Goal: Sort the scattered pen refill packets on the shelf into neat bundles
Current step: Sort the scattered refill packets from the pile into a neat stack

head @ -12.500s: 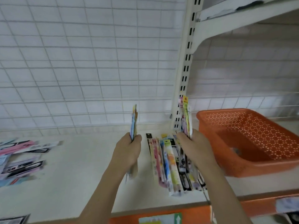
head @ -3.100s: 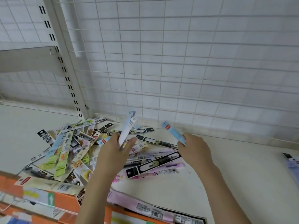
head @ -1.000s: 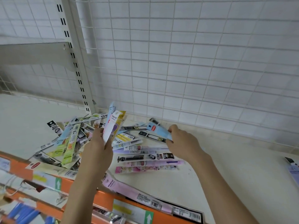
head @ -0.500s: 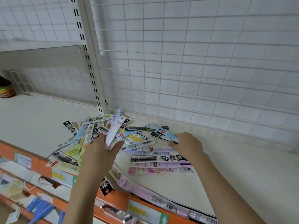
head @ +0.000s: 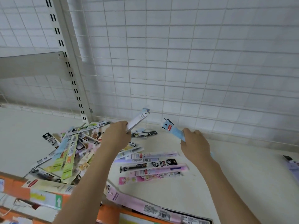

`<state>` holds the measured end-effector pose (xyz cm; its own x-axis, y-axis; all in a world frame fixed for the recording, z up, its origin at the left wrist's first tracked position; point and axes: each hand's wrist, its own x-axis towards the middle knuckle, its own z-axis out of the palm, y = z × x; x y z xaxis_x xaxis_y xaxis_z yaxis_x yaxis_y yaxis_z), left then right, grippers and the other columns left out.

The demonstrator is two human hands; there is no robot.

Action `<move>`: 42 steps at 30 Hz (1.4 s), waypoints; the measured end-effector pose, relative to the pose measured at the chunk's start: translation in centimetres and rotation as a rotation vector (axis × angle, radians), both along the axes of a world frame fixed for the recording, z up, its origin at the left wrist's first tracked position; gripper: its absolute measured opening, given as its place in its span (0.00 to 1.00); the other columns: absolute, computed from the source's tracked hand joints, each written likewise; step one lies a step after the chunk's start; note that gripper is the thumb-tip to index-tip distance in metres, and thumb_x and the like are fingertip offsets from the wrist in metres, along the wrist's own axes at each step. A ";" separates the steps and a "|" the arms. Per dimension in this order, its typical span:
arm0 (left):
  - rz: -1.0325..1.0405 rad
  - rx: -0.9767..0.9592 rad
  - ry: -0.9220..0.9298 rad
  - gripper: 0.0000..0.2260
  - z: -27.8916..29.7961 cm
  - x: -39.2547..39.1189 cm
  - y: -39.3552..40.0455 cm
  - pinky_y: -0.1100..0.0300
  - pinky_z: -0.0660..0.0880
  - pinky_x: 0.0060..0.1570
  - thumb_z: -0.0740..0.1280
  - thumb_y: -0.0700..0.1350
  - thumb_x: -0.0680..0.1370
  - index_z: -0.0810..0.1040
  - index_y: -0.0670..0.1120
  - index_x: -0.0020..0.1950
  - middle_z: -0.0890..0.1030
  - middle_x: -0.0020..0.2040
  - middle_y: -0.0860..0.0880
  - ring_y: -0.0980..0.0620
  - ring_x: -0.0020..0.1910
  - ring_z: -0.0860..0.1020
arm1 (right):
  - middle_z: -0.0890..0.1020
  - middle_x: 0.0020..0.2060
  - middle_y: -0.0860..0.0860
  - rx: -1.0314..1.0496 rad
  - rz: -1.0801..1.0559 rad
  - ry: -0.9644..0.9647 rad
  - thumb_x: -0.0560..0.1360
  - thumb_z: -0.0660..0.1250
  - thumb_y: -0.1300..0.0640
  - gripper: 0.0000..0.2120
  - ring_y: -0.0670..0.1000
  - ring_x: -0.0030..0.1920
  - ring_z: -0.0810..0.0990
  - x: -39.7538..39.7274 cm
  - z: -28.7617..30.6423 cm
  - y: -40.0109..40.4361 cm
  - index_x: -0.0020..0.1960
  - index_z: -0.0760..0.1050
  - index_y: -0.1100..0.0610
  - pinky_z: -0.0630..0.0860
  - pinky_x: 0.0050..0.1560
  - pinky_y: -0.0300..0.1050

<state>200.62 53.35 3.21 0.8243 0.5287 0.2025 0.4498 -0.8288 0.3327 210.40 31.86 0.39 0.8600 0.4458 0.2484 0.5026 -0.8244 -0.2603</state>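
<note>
A scattered heap of pen refill packets (head: pixel 69 152) lies on the cream shelf (head: pixel 210 178), with a few laid side by side (head: pixel 153 165) between my arms. My left hand (head: pixel 117 136) grips a thin bunch of white packets (head: pixel 139 118), held up above the heap and pointing toward the back wall. My right hand (head: pixel 195 143) holds a light blue packet (head: pixel 174 130) lifted off the shelf, its printed top end toward the wall.
A white wire grid backs the shelf, with a slotted upright post (head: pixel 71 75) at the left. A long pink packet (head: pixel 142 204) lies along the orange front edge (head: pixel 110 214). More packets (head: pixel 292 165) show at the right edge.
Both hands have lifted off the heap and moved apart. The left hand's bunch swung from upright to pointing right and back; the right hand raised the blue packet.
</note>
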 end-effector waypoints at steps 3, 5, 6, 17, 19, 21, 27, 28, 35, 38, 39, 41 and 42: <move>-0.078 -0.002 0.090 0.05 -0.7 2.5 0.2 0.57 0.69 0.37 0.62 0.40 0.75 0.76 0.43 0.49 0.73 0.38 0.48 0.47 0.39 0.72 | 0.65 0.31 0.47 0.099 -0.019 0.038 0.77 0.59 0.62 0.05 0.53 0.40 0.67 -0.3 0.2 -1.2 0.51 0.70 0.60 0.60 0.35 0.46; -0.107 0.005 0.145 0.09 -1.5 3.7 0.5 0.55 0.72 0.40 0.65 0.41 0.74 0.76 0.43 0.53 0.70 0.44 0.47 0.47 0.40 0.72 | 0.72 0.33 0.51 0.173 -0.020 0.099 0.77 0.59 0.62 0.01 0.55 0.36 0.71 -0.7 0.2 -2.0 0.48 0.68 0.58 0.62 0.31 0.46; -0.113 0.014 0.180 0.10 -1.9 4.1 0.6 0.54 0.74 0.42 0.66 0.43 0.74 0.76 0.43 0.54 0.67 0.46 0.47 0.47 0.40 0.72 | 0.75 0.35 0.52 0.186 -0.019 0.118 0.77 0.58 0.62 0.01 0.56 0.36 0.73 -0.9 0.2 -2.4 0.47 0.67 0.58 0.64 0.32 0.46; -0.086 0.121 0.151 0.08 -2.6 5.2 3.2 0.56 0.73 0.39 0.61 0.40 0.76 0.77 0.45 0.52 0.76 0.41 0.48 0.46 0.41 0.75 | 0.81 0.44 0.54 0.211 -0.044 0.226 0.77 0.57 0.62 0.06 0.57 0.42 0.79 -1.9 -0.3 -1.2 0.52 0.70 0.58 0.75 0.41 0.50; -0.068 0.144 0.075 0.07 -1.2 5.0 4.6 0.56 0.72 0.38 0.60 0.41 0.76 0.75 0.44 0.52 0.75 0.40 0.46 0.45 0.40 0.73 | 0.80 0.42 0.54 0.218 -0.054 0.211 0.78 0.57 0.61 0.05 0.57 0.38 0.78 -1.8 -0.4 -0.9 0.51 0.69 0.58 0.73 0.38 0.49; -0.041 0.144 0.036 0.07 0.1 4.7 5.9 0.56 0.70 0.39 0.59 0.42 0.77 0.73 0.43 0.53 0.74 0.40 0.44 0.42 0.43 0.73 | 0.78 0.38 0.53 0.227 -0.048 0.206 0.78 0.57 0.60 0.04 0.55 0.35 0.75 -1.7 -0.6 -0.5 0.52 0.69 0.58 0.70 0.35 0.47; -0.031 -0.004 -0.009 0.10 1.2 3.7 6.8 0.57 0.65 0.35 0.56 0.43 0.80 0.71 0.39 0.55 0.76 0.45 0.41 0.45 0.38 0.71 | 0.70 0.31 0.48 0.272 -0.019 0.198 0.80 0.57 0.58 0.04 0.49 0.29 0.67 -1.6 -1.2 0.7 0.52 0.69 0.57 0.63 0.30 0.42; -0.039 -0.016 0.011 0.11 0.9 3.6 6.6 0.58 0.65 0.34 0.57 0.46 0.80 0.71 0.38 0.55 0.77 0.46 0.41 0.46 0.37 0.71 | 0.70 0.31 0.48 0.300 -0.008 0.199 0.80 0.57 0.55 0.05 0.49 0.29 0.67 -1.7 -1.2 0.8 0.51 0.69 0.57 0.64 0.30 0.43; -0.057 -0.013 0.218 0.19 -2.2 2.9 5.3 0.59 0.69 0.36 0.67 0.60 0.73 0.74 0.44 0.48 0.74 0.37 0.50 0.49 0.37 0.74 | 0.71 0.29 0.49 0.288 -0.039 0.236 0.78 0.61 0.51 0.09 0.50 0.28 0.68 -2.2 -1.3 0.0 0.47 0.70 0.57 0.66 0.32 0.44; -0.013 -0.003 0.301 0.18 -3.0 2.7 4.7 0.58 0.72 0.40 0.67 0.55 0.74 0.76 0.42 0.54 0.75 0.42 0.48 0.48 0.41 0.74 | 0.71 0.29 0.48 0.253 -0.039 0.253 0.78 0.60 0.53 0.07 0.49 0.28 0.67 -2.6 -1.5 -0.4 0.45 0.69 0.56 0.67 0.32 0.44; -0.002 -0.005 0.319 0.17 -3.3 2.7 4.5 0.58 0.72 0.40 0.67 0.54 0.74 0.76 0.42 0.54 0.74 0.42 0.48 0.47 0.41 0.74 | 0.71 0.29 0.48 0.252 -0.035 0.255 0.78 0.60 0.53 0.06 0.49 0.27 0.67 -2.8 -1.6 -0.4 0.45 0.69 0.55 0.66 0.31 0.43; 0.018 -0.017 0.316 0.14 -3.6 2.5 4.1 0.57 0.72 0.41 0.65 0.51 0.76 0.76 0.41 0.54 0.74 0.41 0.48 0.46 0.41 0.75 | 0.71 0.29 0.48 0.252 -0.026 0.254 0.79 0.60 0.54 0.06 0.48 0.27 0.67 -3.0 -1.5 -0.6 0.45 0.69 0.55 0.65 0.30 0.42; 0.024 -0.015 0.300 0.11 -3.6 2.4 3.9 0.56 0.72 0.40 0.64 0.48 0.76 0.76 0.41 0.53 0.74 0.40 0.48 0.46 0.40 0.75 | 0.71 0.29 0.48 0.249 -0.021 0.250 0.79 0.60 0.54 0.06 0.48 0.27 0.66 -3.1 -1.5 -0.7 0.45 0.69 0.55 0.64 0.30 0.42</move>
<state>203.06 57.27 -0.35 0.8335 0.5497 -0.0556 0.5491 -0.8129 0.1939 207.31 31.19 -1.13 0.9161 0.3798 0.1283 0.3819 -0.7295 -0.5674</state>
